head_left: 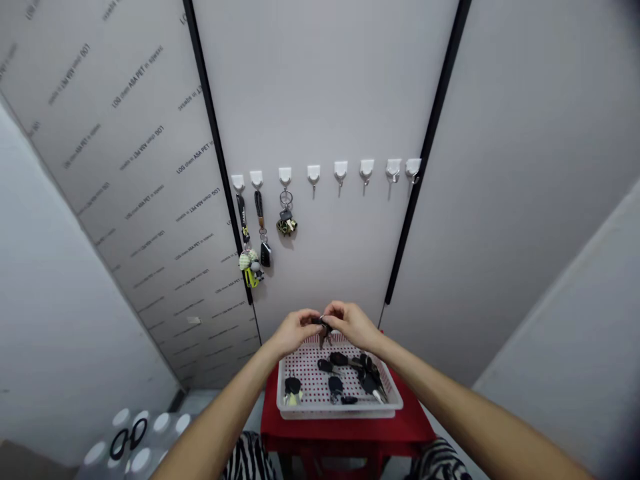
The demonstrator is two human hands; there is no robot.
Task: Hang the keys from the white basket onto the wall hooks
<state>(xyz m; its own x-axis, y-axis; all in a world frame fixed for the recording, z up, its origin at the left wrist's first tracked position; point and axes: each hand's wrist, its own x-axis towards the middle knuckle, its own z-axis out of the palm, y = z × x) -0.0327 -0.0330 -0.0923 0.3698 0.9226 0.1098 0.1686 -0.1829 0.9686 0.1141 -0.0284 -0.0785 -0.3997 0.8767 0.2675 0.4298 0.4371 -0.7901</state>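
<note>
My left hand (296, 329) and my right hand (353, 323) meet above the far edge of a white perforated basket (306, 412). Together they pinch a small black key (325, 327), both with fingers closed on it. Several more black keys (350, 377) lie in the basket, which rests on a red stool (400, 427). On the wall above, a row of white hooks (340, 169) runs across; the three leftmost carry key sets (287, 223) with straps and charms, and the other hooks (367, 168) are bare.
Black vertical strips (425, 153) divide the grey wall panels. At the lower left lies a spotted surface with black scissors (128, 439) on it. Zebra-patterned fabric (250, 460) shows below the stool.
</note>
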